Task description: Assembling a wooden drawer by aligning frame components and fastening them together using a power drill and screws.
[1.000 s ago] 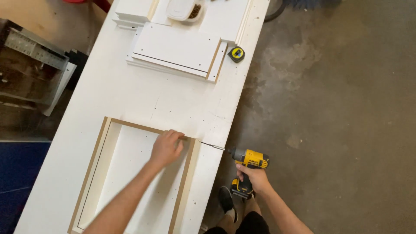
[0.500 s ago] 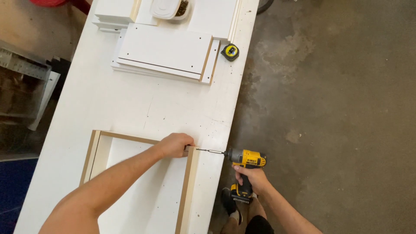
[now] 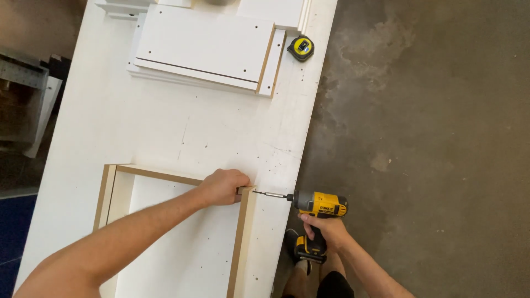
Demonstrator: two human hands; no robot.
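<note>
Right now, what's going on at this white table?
A person's left hand grips the top corner of an open white box frame with raw brown edges, lying on the long white worktable. Their right hand holds a yellow and black cordless drill level, its bit against the frame's side. A yellow tape measure lies farther up.

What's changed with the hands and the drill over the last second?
The left hand closed over the corner of the white box frame, and the drill bit now meets the frame's side. The right hand keeps gripping the drill; the tape measure stays put.
</note>
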